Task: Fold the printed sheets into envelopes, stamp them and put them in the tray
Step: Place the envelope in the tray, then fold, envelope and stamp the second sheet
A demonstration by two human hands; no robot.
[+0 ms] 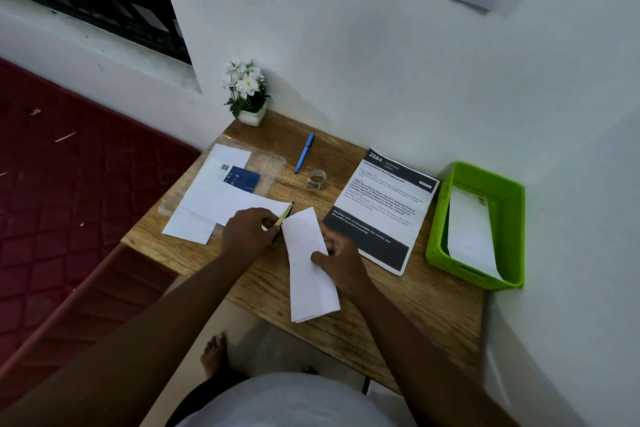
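Bare forearms reach over my wooden table [398, 319] against a white wall. My right hand [341, 262] pins the folded sheet [308, 274]; my left hand [247, 232], just beside its top corner, pinches a thin yellow-green tool [285, 215].

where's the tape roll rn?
Head view: the tape roll stands mid-table, between the blue pen and the printed sheet.

A folded white sheet [309, 263] lies lengthwise on the wooden table, narrow and creased, its near end past the table's edge; a printed sheet [382, 210] — dark header band, dark footer band, lines of text between — lies flat just to its right; the green slotted tray [509, 215] stands at the table's right end, one white envelope [471, 232] leaning inside; more white envelopes [214, 204] lie spread at the left.
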